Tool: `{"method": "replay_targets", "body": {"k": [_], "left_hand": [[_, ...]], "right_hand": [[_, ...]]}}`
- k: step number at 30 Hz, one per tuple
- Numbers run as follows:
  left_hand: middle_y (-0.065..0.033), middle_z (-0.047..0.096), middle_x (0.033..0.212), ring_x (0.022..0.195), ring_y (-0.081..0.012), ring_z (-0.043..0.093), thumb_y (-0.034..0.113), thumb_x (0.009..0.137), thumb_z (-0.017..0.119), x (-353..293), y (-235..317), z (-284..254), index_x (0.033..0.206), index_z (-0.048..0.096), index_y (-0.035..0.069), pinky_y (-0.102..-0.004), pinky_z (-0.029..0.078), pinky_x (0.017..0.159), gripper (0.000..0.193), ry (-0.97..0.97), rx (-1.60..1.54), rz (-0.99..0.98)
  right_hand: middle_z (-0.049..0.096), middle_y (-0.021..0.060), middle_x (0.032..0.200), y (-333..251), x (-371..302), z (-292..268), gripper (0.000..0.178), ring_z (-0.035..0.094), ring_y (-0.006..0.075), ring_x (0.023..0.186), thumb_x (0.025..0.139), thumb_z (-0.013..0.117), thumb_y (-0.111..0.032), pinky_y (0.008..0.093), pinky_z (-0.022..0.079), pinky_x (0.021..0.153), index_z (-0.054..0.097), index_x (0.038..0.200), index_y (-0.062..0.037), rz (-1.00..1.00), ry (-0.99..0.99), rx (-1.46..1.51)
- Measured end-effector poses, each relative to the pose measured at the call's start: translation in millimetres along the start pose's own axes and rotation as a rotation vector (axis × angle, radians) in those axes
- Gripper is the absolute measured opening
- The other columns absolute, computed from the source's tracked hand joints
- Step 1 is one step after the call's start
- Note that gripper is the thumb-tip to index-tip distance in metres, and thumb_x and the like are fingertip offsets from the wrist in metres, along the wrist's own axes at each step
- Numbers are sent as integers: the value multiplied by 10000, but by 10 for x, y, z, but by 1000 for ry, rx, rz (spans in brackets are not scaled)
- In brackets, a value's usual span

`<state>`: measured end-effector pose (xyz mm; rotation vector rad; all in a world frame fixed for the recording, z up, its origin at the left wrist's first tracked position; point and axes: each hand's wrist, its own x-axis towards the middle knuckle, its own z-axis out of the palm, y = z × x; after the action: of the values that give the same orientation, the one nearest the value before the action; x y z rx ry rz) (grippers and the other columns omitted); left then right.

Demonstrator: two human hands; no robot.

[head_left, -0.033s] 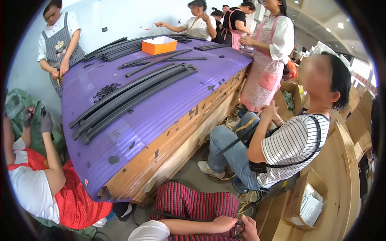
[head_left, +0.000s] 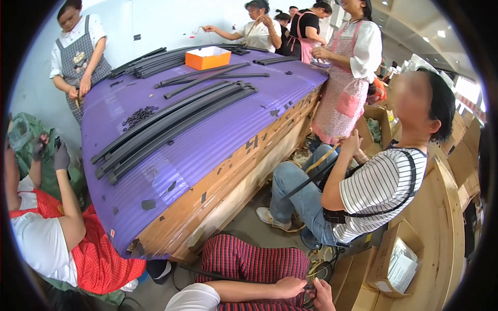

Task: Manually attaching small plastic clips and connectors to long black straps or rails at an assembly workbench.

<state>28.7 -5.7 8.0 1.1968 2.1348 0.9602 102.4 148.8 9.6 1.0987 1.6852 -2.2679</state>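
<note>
Nothing has shifted since the earlier frame — both hands stay low over the red plaid lap (head_left: pixel 254 262). Left hand (head_left: pixel 290 286) is curled, right hand (head_left: pixel 322 294) beside it — I cannot tell what they grip.

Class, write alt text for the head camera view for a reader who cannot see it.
The wearer's hands meet over a lap in red checked trousers. Ahead, a purple-covered table holds long black strips and an orange box, with workers around it.
</note>
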Motion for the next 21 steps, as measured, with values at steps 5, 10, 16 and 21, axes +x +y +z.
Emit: {"method": "replay_targets", "body": {"k": [5, 10, 16, 21], "left_hand": [[-215, 588, 754, 738, -391, 572, 280, 763, 581, 43, -13, -139, 824, 540, -31, -465, 449, 640, 319, -27, -115, -38], [-195, 548, 610, 650, -361, 567, 227, 687, 621, 258, -238, 41, 808, 547, -31, -425, 440, 614, 294, -125, -231, -45], [-45, 488, 510, 345, -125, 449, 132, 701, 637, 264, -141, -294, 774, 551, 35, -259, 366, 313, 148, -371, -602, -307], [-20, 466, 492, 341, -88, 419, 143, 698, 659, 300, -167, -368, 755, 540, 30, -227, 321, 294, 174, -441, -739, -370]], "right_hand": [[549, 58, 643, -29, -45, 91, 132, 538, 125, 471, 770, 595, 12, 206, 386, 375, 488, 846, -5, -160, -41, 23], [573, 85, 806, -132, -107, 162, 196, 540, 145, 664, 783, 579, -9, 253, 411, 591, 513, 967, -16, -97, -22, -144], [557, 56, 705, -22, 74, 139, 215, 523, 98, 503, 735, 600, 72, 190, 386, 410, 499, 913, 5, -313, -109, 15], [525, 20, 671, -31, 60, 189, 227, 457, 71, 470, 726, 572, 93, 187, 347, 411, 503, 909, -22, -346, -143, 49]]}}
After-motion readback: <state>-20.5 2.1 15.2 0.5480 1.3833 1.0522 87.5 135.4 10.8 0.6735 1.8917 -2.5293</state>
